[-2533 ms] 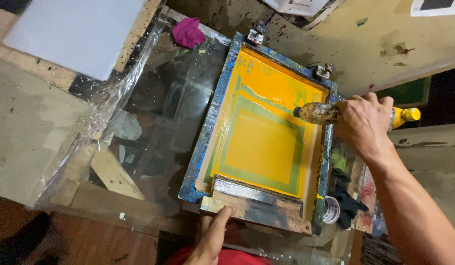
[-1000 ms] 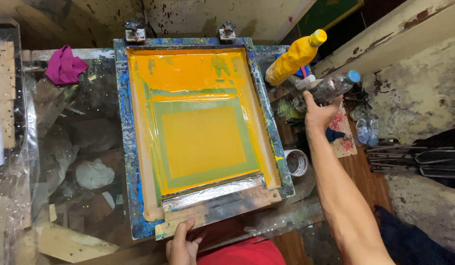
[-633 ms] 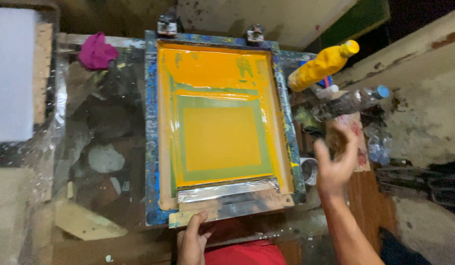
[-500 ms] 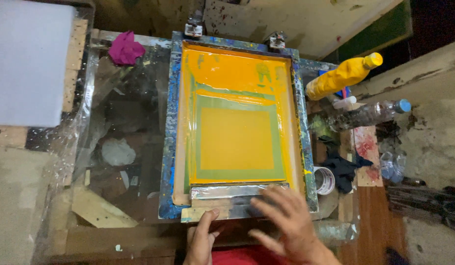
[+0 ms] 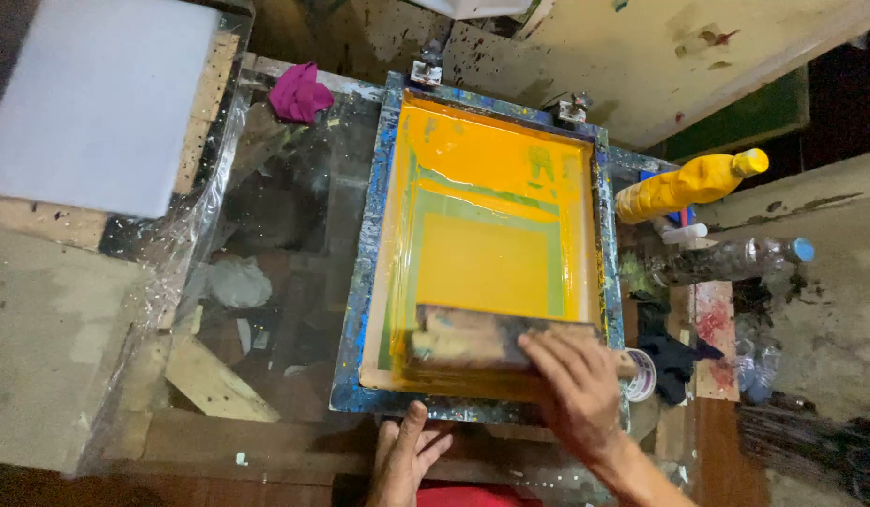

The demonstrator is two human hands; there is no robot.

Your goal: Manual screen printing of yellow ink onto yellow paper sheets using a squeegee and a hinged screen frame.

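Right hand grips the squeegee across the yellow screen; left hand lies open, steadying the frame.

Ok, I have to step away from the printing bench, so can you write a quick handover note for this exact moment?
Right hand grips the squeegee at the near end of the screen frame.
Left hand rests on the frame's near edge.
Yellow ink covers the mesh.
Yellow bottle and clear bottle lie to the right.
Done: ink is on the screen.
Left: not clear whether the stroke has been pulled.
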